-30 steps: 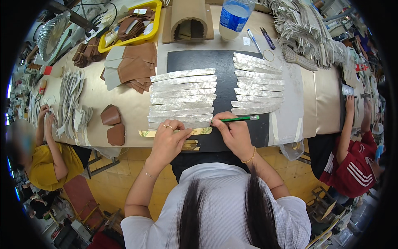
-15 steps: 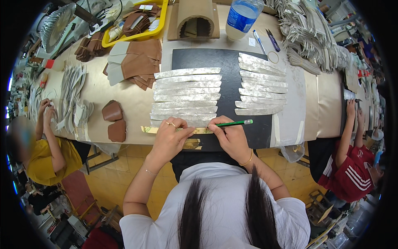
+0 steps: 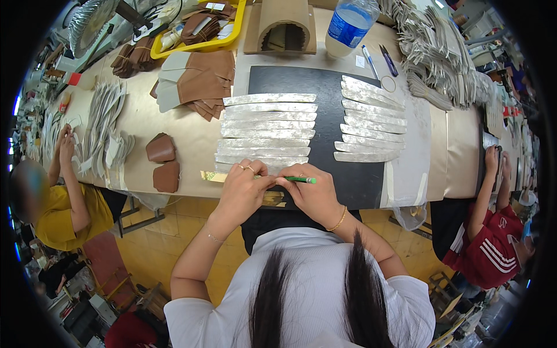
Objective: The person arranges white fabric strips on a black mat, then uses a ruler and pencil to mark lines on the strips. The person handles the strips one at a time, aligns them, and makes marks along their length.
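At the near edge of the black board [image 3: 348,185], my left hand [image 3: 246,188] is closed on a narrow yellowish patterned strip [image 3: 213,176]. The strip's left end sticks out past my fingers; its right part is hidden. Close beside it, my right hand [image 3: 311,190] holds a green pencil [image 3: 303,180], its eraser end pointing right. The fingertips of both hands nearly meet, and the pencil's tip cannot be seen. Just beyond my hands lies a column of pale, silvery-white strips [image 3: 267,124]. A second column of such strips [image 3: 371,124] is at the right.
Brown and grey pieces [image 3: 200,81] and two small brown pieces [image 3: 161,148] lie left. Behind are a yellow tray [image 3: 232,40], an arched brown holder [image 3: 284,26], a bottle [image 3: 350,26], a pen [image 3: 370,61] and bundled strips [image 3: 435,52]. Co-workers sit at both sides.
My right hand has moved left, closer to my left hand, bringing the pencil along. The strip's right part, visible before between my hands, is now covered.
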A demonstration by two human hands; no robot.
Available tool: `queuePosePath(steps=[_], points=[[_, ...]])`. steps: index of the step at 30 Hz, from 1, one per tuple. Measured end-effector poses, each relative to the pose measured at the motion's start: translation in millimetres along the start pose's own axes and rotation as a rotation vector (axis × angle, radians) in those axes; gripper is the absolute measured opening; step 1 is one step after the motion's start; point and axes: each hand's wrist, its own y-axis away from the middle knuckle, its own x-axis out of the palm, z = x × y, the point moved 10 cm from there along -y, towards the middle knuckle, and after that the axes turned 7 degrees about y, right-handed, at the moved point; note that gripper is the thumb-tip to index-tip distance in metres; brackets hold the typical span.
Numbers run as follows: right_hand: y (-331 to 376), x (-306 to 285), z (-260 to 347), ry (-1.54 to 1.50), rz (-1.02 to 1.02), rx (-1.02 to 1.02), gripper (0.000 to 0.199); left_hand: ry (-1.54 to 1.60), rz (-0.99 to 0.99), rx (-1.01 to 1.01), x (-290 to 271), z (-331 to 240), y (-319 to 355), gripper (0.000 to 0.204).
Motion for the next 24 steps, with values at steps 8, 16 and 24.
queuePosePath(steps=[8,16,24], points=[[3,-3,5,0.035,-0.080,-0.031,0.013,-0.022,-0.001,0.022,-1,-3,-1,0.017],[4,-22,-22,-0.335,-0.077,0.175,0.021,0.162,-0.003,-0.056,-9,5,0,0.017],[-5,-89,-37,-0.593,-0.295,0.059,0.028,0.636,-0.146,-0.190,-62,3,-13,0.016]])
